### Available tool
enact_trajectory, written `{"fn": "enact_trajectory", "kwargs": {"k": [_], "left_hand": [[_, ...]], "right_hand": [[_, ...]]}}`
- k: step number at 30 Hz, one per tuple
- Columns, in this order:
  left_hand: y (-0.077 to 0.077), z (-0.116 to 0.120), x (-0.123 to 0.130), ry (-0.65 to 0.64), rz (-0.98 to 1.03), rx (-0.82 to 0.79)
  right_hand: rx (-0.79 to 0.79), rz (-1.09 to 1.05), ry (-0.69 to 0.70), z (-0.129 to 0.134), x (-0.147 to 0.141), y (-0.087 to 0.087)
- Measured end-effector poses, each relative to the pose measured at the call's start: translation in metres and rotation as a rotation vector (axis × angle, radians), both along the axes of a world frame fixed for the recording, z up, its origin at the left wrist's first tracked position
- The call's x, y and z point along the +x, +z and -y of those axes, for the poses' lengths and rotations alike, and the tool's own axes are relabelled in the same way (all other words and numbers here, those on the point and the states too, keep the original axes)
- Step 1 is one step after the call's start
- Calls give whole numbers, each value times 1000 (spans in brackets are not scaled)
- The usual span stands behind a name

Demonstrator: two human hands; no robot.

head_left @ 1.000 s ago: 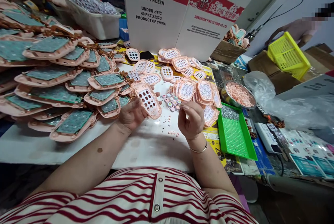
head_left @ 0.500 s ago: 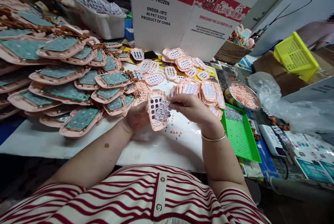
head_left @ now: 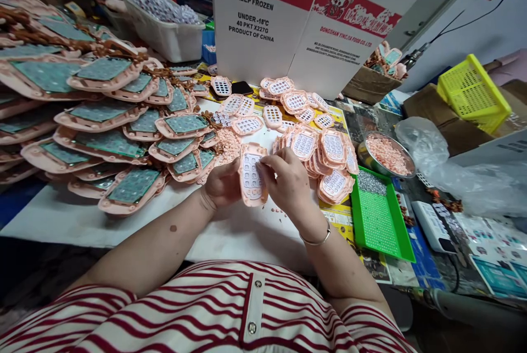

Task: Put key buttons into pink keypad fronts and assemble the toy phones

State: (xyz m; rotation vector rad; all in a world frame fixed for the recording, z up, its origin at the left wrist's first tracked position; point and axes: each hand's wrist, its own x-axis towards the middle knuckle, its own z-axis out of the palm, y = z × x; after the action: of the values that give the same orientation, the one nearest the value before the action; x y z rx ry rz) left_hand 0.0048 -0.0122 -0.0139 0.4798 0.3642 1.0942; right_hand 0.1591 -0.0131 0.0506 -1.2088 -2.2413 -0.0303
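A pink plastic shell (head_left: 254, 195) stands tilted up in front of me, gripped along its left side by my left hand (head_left: 223, 183). Over its row of holes lies a white rubber keypad (head_left: 250, 171), its buttons in the openings. My right hand (head_left: 287, 180) has its fingers bent and pinched at the keypad's upper right edge, touching it; the fingertips partly cover that corner. Behind my right hand are stacked pink shells with keypads (head_left: 303, 144). Left of my left hand, a heap of small pink pieces (head_left: 228, 146) lies on the white sheet.
Pink shells with green circuit boards (head_left: 132, 188) are piled high at left. A green tray (head_left: 381, 227) and a metal bowl of pink pieces (head_left: 387, 152) stand at right. Behind are a white carton (head_left: 263, 23), a white tub (head_left: 164, 34) and a yellow basket (head_left: 473, 92).
The keypad, earlier held askew over the shell by my right hand, now lies flat in it. My right hand has come closer and lower. The view has shifted slightly.
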Motion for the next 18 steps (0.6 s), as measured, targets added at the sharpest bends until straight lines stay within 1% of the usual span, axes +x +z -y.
{"fn": "enact_trajectory", "kwargs": {"k": [2, 4, 6, 7, 9, 11, 13, 15, 17, 18], "left_hand": [[3, 0, -1, -5, 10, -20], [6, 0, -1, -12, 19, -39], [8, 1, -2, -10, 24, -50], [8, 0, -2, -12, 25, -48], [7, 0, -3, -20, 22, -35], [4, -2, -3, -53, 17, -11], [2, -4, -4, -88, 17, 21], [1, -6, -6, -79, 13, 43], [1, -8, -7, -26, -3, 38], [1, -9, -8, 5, -11, 25]], "right_hand": [[88, -22, 53, 6, 0, -3], [140, -29, 165, 15, 1, -7], [161, 47, 277, 26, 4, -12], [176, 104, 309, 31, 6, -15], [230, 199, 311, 36, 12, -20], [285, 241, 247, 32, 21, -20], [296, 273, 123, 18, 33, -15], [260, 337, -46, -3, 46, -8], [185, 434, -195, -25, 59, 0], [138, 494, -244, -34, 65, 3]]}}
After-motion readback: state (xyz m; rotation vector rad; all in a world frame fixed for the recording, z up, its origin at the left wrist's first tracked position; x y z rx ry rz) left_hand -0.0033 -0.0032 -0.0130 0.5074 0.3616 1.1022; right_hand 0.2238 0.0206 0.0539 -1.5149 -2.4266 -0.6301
